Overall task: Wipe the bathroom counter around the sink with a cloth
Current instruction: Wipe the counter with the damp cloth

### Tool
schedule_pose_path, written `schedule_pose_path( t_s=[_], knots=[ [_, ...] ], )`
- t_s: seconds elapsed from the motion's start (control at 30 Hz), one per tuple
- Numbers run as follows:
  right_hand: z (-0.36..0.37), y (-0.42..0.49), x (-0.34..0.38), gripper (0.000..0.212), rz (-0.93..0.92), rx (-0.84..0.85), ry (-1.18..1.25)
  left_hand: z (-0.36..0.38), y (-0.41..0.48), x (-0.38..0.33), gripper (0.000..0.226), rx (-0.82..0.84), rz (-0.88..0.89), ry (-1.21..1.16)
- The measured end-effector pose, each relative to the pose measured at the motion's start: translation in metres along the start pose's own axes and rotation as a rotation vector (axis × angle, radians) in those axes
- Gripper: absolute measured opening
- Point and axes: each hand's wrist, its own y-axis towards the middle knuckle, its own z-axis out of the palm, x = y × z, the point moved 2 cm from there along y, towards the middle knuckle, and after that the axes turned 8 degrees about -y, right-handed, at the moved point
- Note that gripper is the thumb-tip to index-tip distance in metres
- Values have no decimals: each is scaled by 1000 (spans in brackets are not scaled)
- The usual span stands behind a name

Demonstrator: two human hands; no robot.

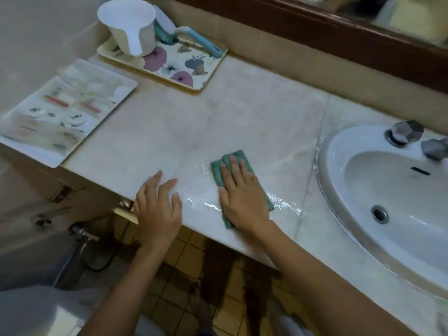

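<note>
A pale marble counter (pixel 242 117) runs from the left wall to a white oval sink (pixel 392 195) at the right. A folded green cloth (pixel 218 170) lies flat near the counter's front edge. My right hand (pixel 242 192) presses down on it with straight fingers and covers most of it. My left hand (pixel 157 204) rests flat on the front edge, a little left of the cloth. A wet, shiny streak (pixel 201 202) runs between and beside the hands.
A floral tray (pixel 189 69) at the back holds a white scoop (pixel 128 25) and a blue-handled brush (pixel 194 37). A white tray of toiletries (pixel 60 110) overhangs the counter's left end. Two metal taps (pixel 404 134) stand behind the sink. A mirror frame (pixel 315 32) runs above.
</note>
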Motion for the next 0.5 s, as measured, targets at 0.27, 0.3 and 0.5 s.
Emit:
schedule_pose_path(
  t_s=[0.27, 0.3, 0.5],
  knots=[
    [9, -152, -35, 58, 71, 13, -52, 10, -1, 6, 34, -130, 57, -86],
    [7, -166, -59, 58, 160, 18, -32, 12, -2, 7, 33, -144, 69, -81],
    [2, -149, -96, 66, 529, -3, 69, 10, -2, -1, 32, -151, 0, -105]
  ],
)
